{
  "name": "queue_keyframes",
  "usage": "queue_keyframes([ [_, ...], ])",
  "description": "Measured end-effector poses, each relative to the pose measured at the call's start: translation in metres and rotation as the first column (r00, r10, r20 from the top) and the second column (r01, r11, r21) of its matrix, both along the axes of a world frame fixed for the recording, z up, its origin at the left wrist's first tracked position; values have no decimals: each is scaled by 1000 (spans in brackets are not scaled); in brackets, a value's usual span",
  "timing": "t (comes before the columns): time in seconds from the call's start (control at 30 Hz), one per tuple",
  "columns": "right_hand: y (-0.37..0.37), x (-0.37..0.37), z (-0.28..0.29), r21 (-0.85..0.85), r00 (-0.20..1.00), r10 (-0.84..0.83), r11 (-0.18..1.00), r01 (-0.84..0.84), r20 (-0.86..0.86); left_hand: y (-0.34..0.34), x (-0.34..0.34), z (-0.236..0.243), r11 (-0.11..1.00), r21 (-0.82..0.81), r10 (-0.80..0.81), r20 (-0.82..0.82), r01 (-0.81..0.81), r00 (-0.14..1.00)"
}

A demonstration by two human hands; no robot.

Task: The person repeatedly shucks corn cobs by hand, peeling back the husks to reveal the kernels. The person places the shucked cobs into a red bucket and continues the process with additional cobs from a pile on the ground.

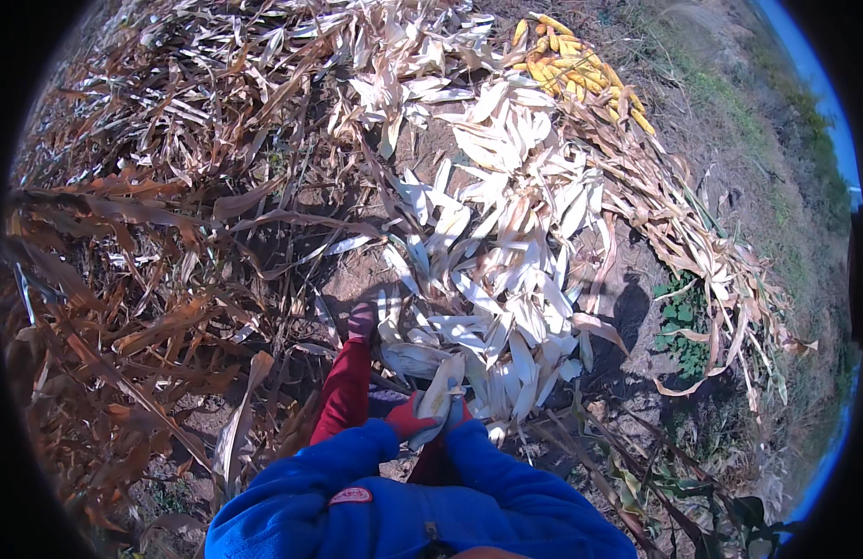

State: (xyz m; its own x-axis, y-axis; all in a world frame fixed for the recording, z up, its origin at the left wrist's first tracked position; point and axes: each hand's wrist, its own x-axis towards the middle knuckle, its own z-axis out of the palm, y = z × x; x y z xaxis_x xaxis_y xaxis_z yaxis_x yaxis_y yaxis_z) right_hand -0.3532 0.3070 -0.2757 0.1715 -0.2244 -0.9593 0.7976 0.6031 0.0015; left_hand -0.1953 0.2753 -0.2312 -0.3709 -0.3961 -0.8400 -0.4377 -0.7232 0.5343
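Observation:
Close in front of my body, both hands hold an ear of corn (pixel 438 399), with pale husk around it and a strip of yellowish kernels showing. My left hand (pixel 411 418), in a red glove, is closed round its left side near the lower end. At the right side my right hand (pixel 458 412) is closed against the ear and its husk. The right fingers are partly hidden, and the finger detail is small. Loose white husks (pixel 520 326) lie heaped just beyond my hands.
Husked yellow corn ears (pixel 581 70) lie piled at the far right. Dry stalks (pixel 692 224) run down from that pile, beside a green leafy plant (pixel 680 326). Brown standing leaves (pixel 143 326) crowd the left. My red-trousered leg (pixel 346 389) extends ahead on the left.

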Motion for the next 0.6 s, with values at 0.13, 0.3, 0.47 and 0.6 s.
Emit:
queue_keyframes([
  [0.13, -10, -29, 15, -101, 986, -91, 989, 106, 140, -3, 34, 32, 974, 46, 223, -346, -221, 912],
  [0.3, -3, -69, 54, -262, 934, -308, 900, 347, 180, -15, 80, 111, 933, 46, 359, -106, -356, 927],
  [0.47, -15, -87, 100, -225, 912, -398, 883, 411, 100, -27, 124, 150, 834, 125, 533, 73, -538, 843],
  [0.6, -25, -64, 137, -194, 898, -433, 877, 440, 78, -48, 154, 154, 826, 142, 545, 50, -546, 837],
])
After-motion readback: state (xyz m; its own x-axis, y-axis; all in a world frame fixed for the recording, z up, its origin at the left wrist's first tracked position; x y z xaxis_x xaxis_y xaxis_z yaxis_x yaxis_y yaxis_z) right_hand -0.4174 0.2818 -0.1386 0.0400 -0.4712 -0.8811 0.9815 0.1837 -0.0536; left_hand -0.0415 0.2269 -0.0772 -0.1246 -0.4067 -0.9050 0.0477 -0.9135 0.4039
